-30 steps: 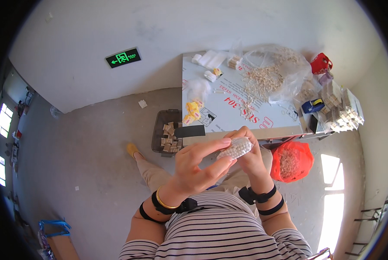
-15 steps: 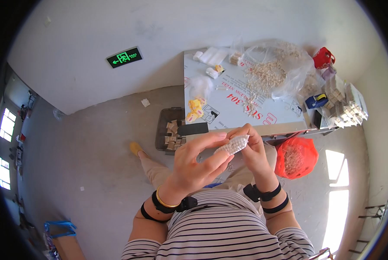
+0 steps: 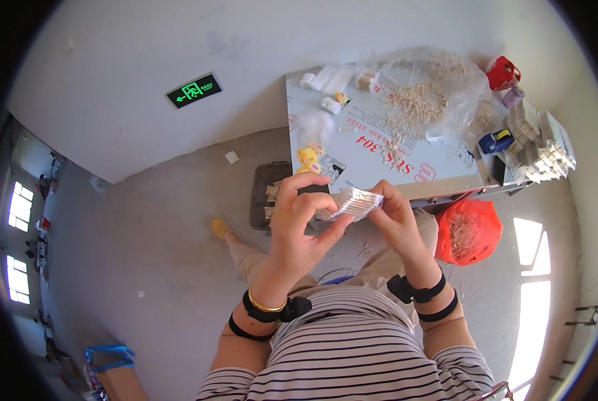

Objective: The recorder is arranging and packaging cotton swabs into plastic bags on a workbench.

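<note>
A small clear-wrapped pack of cotton swabs [image 3: 353,203] is held up in front of me, over the near edge of the table. Its side with the parallel sticks faces up. My left hand [image 3: 302,217] grips the pack's left end, thumb below and fingers above. On the other end, my right hand [image 3: 397,217] pinches the wrapper between thumb and fingers. Beyond them, a heap of loose cotton swabs [image 3: 412,107] spills from a large clear plastic bag [image 3: 469,100] on the metal-topped table [image 3: 372,150].
A dark bin [image 3: 260,200] with small packs stands left of the table. Right of my knees is a red plastic bag [image 3: 489,230] of sticks. Wrapped packs [image 3: 549,150] are stacked at the table's right, beside a blue tape dispenser [image 3: 496,142]. Yellow wrappers [image 3: 308,160] lie at its left.
The pack has been turned: its white tips faced me before, its stick side shows now. My left fingers have shifted on it, and the whole view has swung slightly.
</note>
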Available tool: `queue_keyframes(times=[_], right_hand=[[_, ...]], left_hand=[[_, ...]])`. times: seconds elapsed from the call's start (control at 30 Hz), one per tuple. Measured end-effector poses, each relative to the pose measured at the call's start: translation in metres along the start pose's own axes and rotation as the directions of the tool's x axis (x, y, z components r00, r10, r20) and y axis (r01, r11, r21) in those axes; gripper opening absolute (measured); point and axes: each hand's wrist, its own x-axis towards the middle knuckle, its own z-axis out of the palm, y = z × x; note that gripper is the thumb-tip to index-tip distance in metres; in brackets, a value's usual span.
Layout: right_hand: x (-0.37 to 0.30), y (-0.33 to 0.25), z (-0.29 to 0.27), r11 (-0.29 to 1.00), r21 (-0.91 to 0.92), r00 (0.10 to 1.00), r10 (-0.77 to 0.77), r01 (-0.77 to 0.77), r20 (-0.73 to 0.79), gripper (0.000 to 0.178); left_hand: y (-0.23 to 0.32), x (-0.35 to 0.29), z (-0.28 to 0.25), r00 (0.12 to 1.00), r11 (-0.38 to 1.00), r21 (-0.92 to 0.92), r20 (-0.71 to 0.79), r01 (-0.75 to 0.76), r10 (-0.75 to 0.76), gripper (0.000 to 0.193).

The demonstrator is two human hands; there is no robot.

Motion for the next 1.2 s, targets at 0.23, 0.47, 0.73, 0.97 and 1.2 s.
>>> queue_keyframes(times=[0.23, 0.47, 0.73, 0.97, 1.2], right_hand=[[0.005, 0.001, -0.002, 0.996, -0.071, 0.999, 0.051, -0.050, 0.014, 0.006], [0.013, -0.014, 0.000, 0.988, -0.125, 0.993, 0.098, -0.089, 0.067, 0.007], [0.015, -0.009, -0.002, 0.986, -0.148, 0.994, 0.090, -0.081, 0.058, 0.008], [0.019, -0.017, 0.004, 0.953, -0.295, 0.997, 0.080, -0.076, 0.000, 0.011], [0.025, -0.026, 0.004, 0.937, -0.343, 0.995, 0.091, -0.071, 0.042, 0.011]], left_hand=[[-0.020, -0.010, 0.006, 0.970, 0.936, -0.259, 0.014, 0.238, -0.243, 0.024], [-0.047, -0.015, 0.006, 0.932, 0.757, -0.558, 0.090, 0.339, -0.351, 0.019], [-0.046, -0.013, 0.008, 0.928, 0.734, -0.587, 0.087, 0.342, -0.362, 0.020], [-0.044, -0.016, 0.008, 0.920, 0.707, -0.612, 0.090, 0.354, -0.382, 0.018], [-0.055, -0.024, 0.005, 0.872, 0.631, -0.655, 0.091, 0.417, -0.481, 0.016]])
